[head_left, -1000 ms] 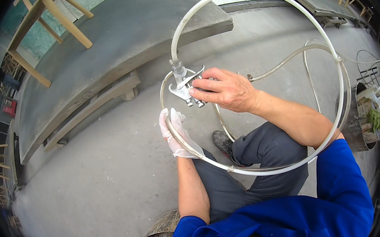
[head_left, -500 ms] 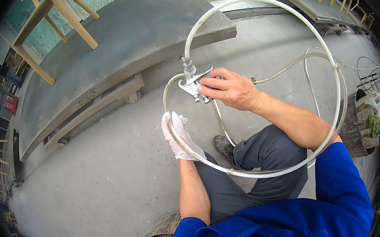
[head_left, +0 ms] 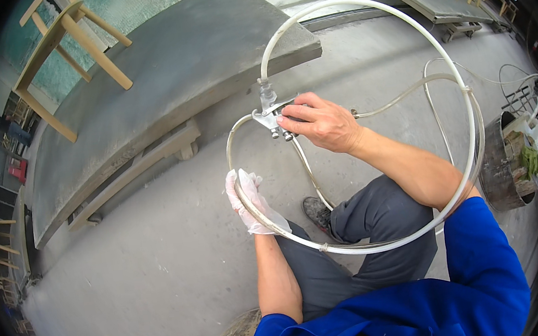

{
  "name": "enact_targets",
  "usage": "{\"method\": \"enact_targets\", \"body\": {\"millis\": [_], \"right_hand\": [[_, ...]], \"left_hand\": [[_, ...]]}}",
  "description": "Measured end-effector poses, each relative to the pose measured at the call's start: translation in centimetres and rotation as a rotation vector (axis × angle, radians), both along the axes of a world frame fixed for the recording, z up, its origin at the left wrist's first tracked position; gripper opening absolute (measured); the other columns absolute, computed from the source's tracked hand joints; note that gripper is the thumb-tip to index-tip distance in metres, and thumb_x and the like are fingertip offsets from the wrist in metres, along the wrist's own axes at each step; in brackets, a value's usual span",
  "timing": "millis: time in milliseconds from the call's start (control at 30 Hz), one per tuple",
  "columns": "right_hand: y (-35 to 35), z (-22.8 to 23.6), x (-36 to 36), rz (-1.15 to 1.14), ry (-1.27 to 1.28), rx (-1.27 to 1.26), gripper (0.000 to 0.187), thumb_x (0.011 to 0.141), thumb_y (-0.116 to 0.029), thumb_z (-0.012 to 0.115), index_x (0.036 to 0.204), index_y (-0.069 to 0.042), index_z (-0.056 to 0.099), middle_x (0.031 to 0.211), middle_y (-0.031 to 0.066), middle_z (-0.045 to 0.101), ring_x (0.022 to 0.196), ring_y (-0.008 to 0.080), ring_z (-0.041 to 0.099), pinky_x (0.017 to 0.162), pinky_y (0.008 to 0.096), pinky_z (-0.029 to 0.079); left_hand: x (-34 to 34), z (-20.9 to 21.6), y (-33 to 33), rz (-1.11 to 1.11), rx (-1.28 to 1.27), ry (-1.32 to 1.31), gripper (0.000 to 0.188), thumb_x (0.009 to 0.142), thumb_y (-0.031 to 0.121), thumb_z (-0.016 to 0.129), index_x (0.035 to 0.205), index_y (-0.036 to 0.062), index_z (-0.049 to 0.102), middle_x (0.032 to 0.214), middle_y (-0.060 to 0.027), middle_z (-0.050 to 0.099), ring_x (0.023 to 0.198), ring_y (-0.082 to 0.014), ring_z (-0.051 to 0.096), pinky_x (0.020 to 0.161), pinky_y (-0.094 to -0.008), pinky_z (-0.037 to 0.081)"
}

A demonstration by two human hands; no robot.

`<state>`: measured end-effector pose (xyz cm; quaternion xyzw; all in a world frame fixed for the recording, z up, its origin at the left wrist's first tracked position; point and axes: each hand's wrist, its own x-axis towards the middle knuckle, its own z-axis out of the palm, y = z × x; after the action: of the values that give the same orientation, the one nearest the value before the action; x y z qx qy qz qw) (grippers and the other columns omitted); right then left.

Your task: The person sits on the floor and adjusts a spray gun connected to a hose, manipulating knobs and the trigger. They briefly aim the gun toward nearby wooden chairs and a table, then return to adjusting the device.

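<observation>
Metal spray gun [head_left: 270, 116] in right hand [head_left: 319, 123], gloved left hand [head_left: 249, 199] gripping white hose [head_left: 464, 91]

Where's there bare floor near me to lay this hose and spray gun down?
Bare concrete floor lies to your left, between the grey slab on its low supports and your left hand. More lies beyond the hose loop. The right is crowded: a bucket, thin tubing and a wire basket.
</observation>
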<state>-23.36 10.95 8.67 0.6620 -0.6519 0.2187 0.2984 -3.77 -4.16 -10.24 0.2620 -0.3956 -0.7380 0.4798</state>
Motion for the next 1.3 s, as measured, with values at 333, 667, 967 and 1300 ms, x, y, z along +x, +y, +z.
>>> {"method": "enact_targets", "body": {"millis": [333,667,967,1300], "right_hand": [[-0.05,0.02,-0.35,0.012,-0.087,-0.069,0.042,0.071,0.004,0.083,0.110,-0.005,0.073,0.113,0.0069,0.069,0.111,0.0289,0.066,0.089,0.0370,0.061],[-0.20,0.24,-0.15,0.009,-0.116,-0.111,0.036,0.067,0.006,0.083,0.092,-0.006,0.060,0.111,0.0082,0.068,0.110,0.0306,0.067,0.087,0.0383,0.060],[-0.05,-0.01,-0.69,-0.004,-0.110,-0.098,0.034,0.068,0.001,0.082,0.089,-0.007,0.058,0.108,0.0076,0.065,0.109,0.0293,0.064,0.089,0.0378,0.060],[0.14,-0.24,-0.71,-0.012,-0.134,-0.076,0.031,0.068,0.001,0.084,0.088,-0.005,0.061,0.108,0.0071,0.065,0.108,0.0281,0.064,0.088,0.0376,0.060]], "left_hand": [[-0.11,-0.25,-0.18,0.020,0.010,0.018,0.041,0.104,0.010,0.074,0.143,0.0124,0.062,0.124,-0.0039,0.066,0.099,-0.0172,0.070,0.087,-0.0375,0.062],[-0.10,-0.31,-0.29,0.017,0.027,0.007,0.044,0.104,0.010,0.074,0.146,0.0119,0.059,0.125,-0.0043,0.066,0.099,-0.0172,0.070,0.087,-0.0378,0.062],[0.04,-0.54,-0.33,0.007,0.010,0.034,0.045,0.104,0.010,0.075,0.146,0.0123,0.060,0.124,-0.0045,0.067,0.100,-0.0190,0.070,0.088,-0.0391,0.062],[-0.08,-0.14,-0.21,0.005,0.001,0.010,0.040,0.106,0.017,0.075,0.143,0.0165,0.060,0.122,-0.0014,0.068,0.099,-0.0173,0.072,0.088,-0.0373,0.062]]}}
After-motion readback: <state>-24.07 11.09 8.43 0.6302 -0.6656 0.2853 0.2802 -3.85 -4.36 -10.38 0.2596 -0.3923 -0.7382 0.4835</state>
